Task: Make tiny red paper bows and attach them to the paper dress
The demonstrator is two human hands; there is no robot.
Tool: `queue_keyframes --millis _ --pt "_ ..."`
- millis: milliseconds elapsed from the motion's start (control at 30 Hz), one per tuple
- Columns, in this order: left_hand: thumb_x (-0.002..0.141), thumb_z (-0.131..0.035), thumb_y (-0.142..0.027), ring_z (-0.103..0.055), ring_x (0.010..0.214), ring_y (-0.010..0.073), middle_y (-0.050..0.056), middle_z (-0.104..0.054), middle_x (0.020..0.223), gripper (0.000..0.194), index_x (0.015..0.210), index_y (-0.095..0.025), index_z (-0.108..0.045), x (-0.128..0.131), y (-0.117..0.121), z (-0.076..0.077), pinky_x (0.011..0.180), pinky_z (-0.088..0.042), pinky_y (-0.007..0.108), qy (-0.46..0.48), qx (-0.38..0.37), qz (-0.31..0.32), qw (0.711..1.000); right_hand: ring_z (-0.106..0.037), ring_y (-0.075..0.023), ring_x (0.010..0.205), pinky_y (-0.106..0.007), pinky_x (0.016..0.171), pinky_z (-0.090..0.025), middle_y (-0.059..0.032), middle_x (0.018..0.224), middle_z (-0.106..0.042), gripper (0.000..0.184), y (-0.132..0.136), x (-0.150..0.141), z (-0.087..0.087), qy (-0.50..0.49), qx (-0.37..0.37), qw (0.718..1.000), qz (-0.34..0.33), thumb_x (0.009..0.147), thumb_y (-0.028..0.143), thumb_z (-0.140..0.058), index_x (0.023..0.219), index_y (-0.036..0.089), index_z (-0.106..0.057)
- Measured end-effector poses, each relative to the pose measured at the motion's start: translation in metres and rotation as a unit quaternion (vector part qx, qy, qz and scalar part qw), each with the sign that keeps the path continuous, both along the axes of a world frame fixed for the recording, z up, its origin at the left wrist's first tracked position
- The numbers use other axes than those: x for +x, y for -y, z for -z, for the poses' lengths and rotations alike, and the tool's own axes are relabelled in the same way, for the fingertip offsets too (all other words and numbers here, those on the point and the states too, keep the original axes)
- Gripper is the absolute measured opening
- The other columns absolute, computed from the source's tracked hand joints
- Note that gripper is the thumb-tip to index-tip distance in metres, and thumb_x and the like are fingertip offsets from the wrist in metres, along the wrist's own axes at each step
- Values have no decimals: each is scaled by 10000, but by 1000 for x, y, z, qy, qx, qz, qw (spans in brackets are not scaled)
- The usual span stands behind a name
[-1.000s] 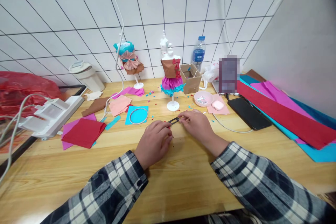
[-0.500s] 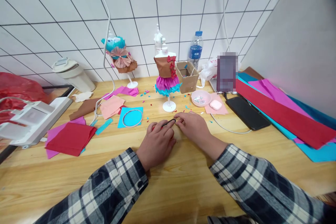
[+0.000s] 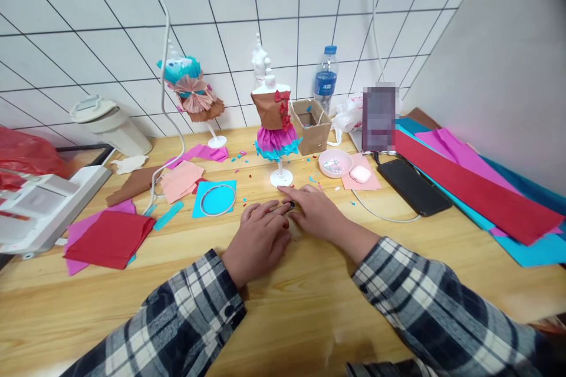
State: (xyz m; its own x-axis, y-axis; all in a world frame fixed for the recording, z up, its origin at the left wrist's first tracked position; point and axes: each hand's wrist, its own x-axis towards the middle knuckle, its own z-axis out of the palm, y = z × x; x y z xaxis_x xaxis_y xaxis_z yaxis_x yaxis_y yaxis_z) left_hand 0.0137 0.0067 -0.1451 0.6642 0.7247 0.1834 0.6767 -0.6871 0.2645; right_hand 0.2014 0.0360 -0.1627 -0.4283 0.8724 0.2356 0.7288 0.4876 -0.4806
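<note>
My left hand (image 3: 259, 241) rests low over the table, fingers bent around a slender dark tool (image 3: 287, 206) whose end shows between the two hands; its kind is mostly hidden. Beside it, my right hand (image 3: 316, 209) reaches in with the index finger stretched out near the foot of the stand, the thumb apart from it near the tool's end. Just beyond stands a small dress form (image 3: 270, 112) in a brown paper top with red bows, over a pink and blue ruffled skirt (image 3: 277, 140). Tiny paper scraps lie around its white base (image 3: 282, 177).
Left of my hands, a ring (image 3: 218, 200) lies on blue paper, near red paper sheets (image 3: 110, 240). A second dressed form (image 3: 194, 91), a cardboard box (image 3: 311, 129) and a bottle (image 3: 326, 79) stand behind. Rightward are a pink bowl (image 3: 336, 163), a black phone (image 3: 413, 185) and long paper strips (image 3: 477, 182).
My right index finger has stretched out leftward toward the stand's foot, away from the thumb. The left hand keeps its grip on the tool. The view has shifted slightly.
</note>
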Motion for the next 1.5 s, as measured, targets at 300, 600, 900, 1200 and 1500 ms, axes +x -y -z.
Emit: queue_keyframes --millis 300,600,900,1200,1500 --pt "889 -525 -252 -589 911 210 61 -701 994 204 1046 -218 -651 -32 -6 -2 852 -445 391 49 65 -2 997 -563 -203 944 -352 848 -420 -18 1021 -701 531 1 22 -13 -104 22 993 44 797 135 -623 1290 233 -452" --pt "902 -455 -174 -650 956 202 56 -721 1025 259 965 -231 -699 -57 -15 6 852 -496 383 23 6 65 998 -503 -252 1127 -409 934 -396 -64 1220 -608 563 3 30 -11 -22 6 996 82 685 62 -584 1223 221 -540" --pt "891 -527 -295 -623 1077 214 77 -663 1196 349 1230 -213 -554 -55 -13 3 929 -493 363 63 -60 12 996 -515 -224 1041 -387 924 -405 -21 1121 -665 265 26 -3 -14 36 68 982 -175 852 165 -523 1022 248 -709" --pt "916 -489 -371 -522 1223 249 121 -538 1366 608 1455 -197 -268 -55 -11 3 1003 -418 405 17 -44 30 998 -526 -216 988 -357 874 -441 -45 1096 -680 372 31 -4 -19 49 46 982 -177 807 143 -556 1167 204 -628" --pt "914 -457 -432 -516 1117 319 116 -588 1302 510 1375 -215 -433 -63 -15 6 903 -408 487 -50 34 -109 992 -567 -211 977 -379 905 -434 -63 981 -702 265 31 -5 -17 61 19 987 -150 849 154 -531 1062 204 -681"
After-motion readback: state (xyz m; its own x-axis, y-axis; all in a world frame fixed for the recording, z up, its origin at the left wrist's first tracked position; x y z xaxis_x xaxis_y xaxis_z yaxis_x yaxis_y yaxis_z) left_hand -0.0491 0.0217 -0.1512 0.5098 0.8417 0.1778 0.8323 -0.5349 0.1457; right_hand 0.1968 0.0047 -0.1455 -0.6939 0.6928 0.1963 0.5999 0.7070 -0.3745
